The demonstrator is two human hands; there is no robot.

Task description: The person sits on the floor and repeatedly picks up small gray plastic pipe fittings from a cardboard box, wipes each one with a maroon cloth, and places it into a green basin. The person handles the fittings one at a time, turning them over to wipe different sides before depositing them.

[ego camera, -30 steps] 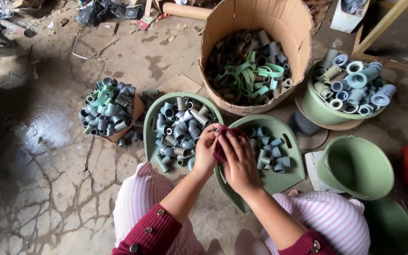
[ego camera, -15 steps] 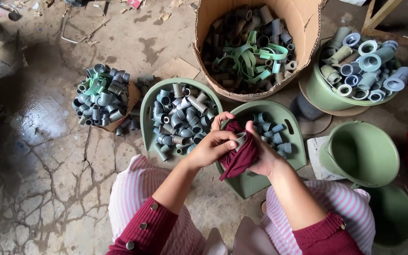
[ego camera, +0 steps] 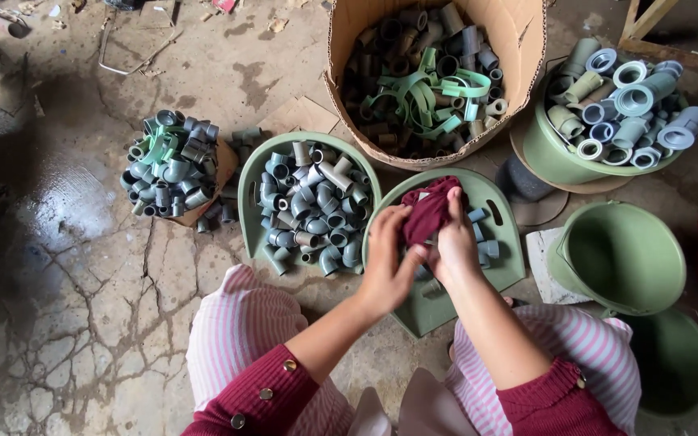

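Both my hands were clamped on the maroon cloth point(ego camera: 432, 211) — left hand point(ego camera: 388, 260) pinching its lower edge, right hand point(ego camera: 454, 242) with fingers closed over its right side. Whether a fitting sat inside the cloth I couldn't tell. The cloth sat right between the two grips, its long axis running up and away from me, top end free and pointing toward the cardboard box point(ego camera: 438, 73). Neither hand was clearly nearer; both touched it.

It hung over the near green scoop tray point(ego camera: 501, 270), which held a few grey pipe fittings point(ego camera: 485, 242) just beside my right hand. Left of it, touching, a second green scoop tray point(ego camera: 254, 198) was packed with grey elbows and couplings. Further left, a loose pile of fittings point(ego camera: 170, 165) lay on the cracked concrete floor point(ego camera: 58, 323).

Count — two scoop trays, one cardboard box of dark fittings and green strips, one green basin of larger light couplings point(ego camera: 620, 105) at far right, one empty green bucket point(ego camera: 620, 257) near my right knee, another green container point(ego camera: 672, 363) below it. Fittings too many to count.
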